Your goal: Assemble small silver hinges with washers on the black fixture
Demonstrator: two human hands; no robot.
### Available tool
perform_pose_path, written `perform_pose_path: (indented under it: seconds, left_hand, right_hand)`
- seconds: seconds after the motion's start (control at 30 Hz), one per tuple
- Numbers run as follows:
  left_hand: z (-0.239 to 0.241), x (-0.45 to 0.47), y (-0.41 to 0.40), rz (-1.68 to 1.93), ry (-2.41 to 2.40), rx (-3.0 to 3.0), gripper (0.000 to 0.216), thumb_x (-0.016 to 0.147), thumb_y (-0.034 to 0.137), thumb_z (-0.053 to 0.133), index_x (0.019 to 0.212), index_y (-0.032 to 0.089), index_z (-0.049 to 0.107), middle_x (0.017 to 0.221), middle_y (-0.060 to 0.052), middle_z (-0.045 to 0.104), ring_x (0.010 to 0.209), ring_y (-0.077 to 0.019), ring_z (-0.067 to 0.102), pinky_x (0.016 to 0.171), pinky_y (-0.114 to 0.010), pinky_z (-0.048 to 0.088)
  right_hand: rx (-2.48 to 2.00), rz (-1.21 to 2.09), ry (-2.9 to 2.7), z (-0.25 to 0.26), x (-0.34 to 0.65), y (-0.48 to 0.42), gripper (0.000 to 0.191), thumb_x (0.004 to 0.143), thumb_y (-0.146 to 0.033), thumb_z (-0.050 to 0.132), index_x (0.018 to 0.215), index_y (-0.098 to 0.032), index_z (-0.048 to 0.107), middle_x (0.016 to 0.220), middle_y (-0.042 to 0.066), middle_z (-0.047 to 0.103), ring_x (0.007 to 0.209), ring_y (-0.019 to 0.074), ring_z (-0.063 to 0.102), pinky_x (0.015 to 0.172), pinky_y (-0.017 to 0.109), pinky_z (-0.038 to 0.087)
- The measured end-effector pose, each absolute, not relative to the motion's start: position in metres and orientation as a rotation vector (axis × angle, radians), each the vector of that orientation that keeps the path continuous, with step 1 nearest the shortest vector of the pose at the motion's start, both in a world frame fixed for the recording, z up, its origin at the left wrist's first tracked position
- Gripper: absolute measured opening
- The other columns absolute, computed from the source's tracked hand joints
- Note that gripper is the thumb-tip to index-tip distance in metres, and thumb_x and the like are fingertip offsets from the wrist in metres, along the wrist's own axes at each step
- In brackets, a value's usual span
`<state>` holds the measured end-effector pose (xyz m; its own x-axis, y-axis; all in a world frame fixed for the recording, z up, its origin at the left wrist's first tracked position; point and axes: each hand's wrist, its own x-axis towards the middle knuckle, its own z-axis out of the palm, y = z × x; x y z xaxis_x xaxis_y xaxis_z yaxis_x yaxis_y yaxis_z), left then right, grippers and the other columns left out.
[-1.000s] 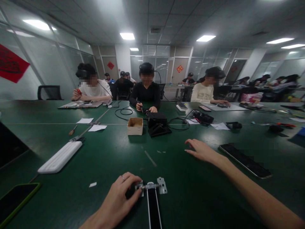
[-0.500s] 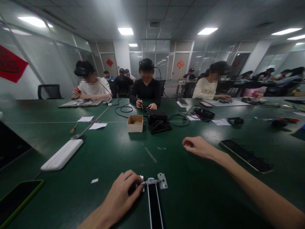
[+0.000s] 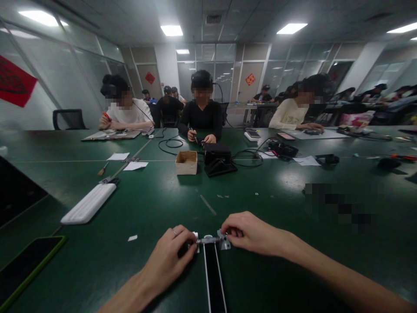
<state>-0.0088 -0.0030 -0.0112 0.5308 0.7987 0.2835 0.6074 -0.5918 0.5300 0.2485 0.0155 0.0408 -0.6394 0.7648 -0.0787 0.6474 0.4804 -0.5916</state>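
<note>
A long black bar with pale edges (image 3: 215,278) lies on the green table, pointing away from me. At its far end is a metal hinge-like bracket (image 3: 209,240) with a flat holed plate on each side. My left hand (image 3: 171,250), a ring on one finger, pinches the bracket's left end with thumb and fingertips. Over the right holed plate (image 3: 225,243), my right hand (image 3: 249,232) has its fingertips pinched together. Whatever those fingertips hold is too small to make out.
A small cardboard box (image 3: 186,164) and a black stand (image 3: 220,158) are ahead. To the left lie a white power bank (image 3: 89,204) and a green-edged phone (image 3: 29,269). A tiny pale ring (image 3: 256,194) lies beyond my right hand. Several people sit across the table.
My right hand has come left and nearer, from the open table to the bracket's right plate. The tiny ring now shows where that hand was. My left hand stays on the bracket.
</note>
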Motion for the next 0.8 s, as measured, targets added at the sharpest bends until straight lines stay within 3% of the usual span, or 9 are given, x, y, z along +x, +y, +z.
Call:
perform_pose_path:
  seconds: [0.13,0.6,0.8]
  left_hand:
    - [-0.007,-0.008,-0.002,0.684,1.157,2.412,0.013,0.09,0.019,0.047,0.092,0.02,0.06,0.088,-0.004,0.062,0.08,-0.0197,0.058,0.07,-0.032,0.046]
    - [-0.005,-0.008,-0.002,0.676,1.157,2.429,0.013,0.089,0.016,0.048,0.091,0.019,0.061,0.089,-0.004,0.063,0.08,-0.02,0.059,0.07,-0.033,0.048]
    - [-0.005,-0.009,-0.002,0.677,1.162,2.417,0.012,0.089,0.018,0.049,0.09,0.019,0.061,0.089,-0.004,0.063,0.081,-0.0199,0.059,0.071,-0.034,0.048]
  right_hand:
    - [-1.25,0.92,-2.465,0.031,0.247,0.016,0.012,0.081,-0.021,0.064,0.091,-0.015,0.065,0.081,0.0,0.06,0.064,0.0094,0.048,0.056,0.021,0.039]
    - [-1.215,0.909,-2.431,0.023,0.244,0.016,0.013,0.082,-0.028,0.067,0.089,-0.017,0.067,0.078,-0.001,0.06,0.063,0.0094,0.048,0.056,0.021,0.038]
    - [-1.193,0.931,-2.424,0.025,0.246,0.017,0.012,0.083,-0.026,0.067,0.091,-0.017,0.067,0.089,0.001,0.064,0.076,0.0125,0.056,0.066,0.024,0.043]
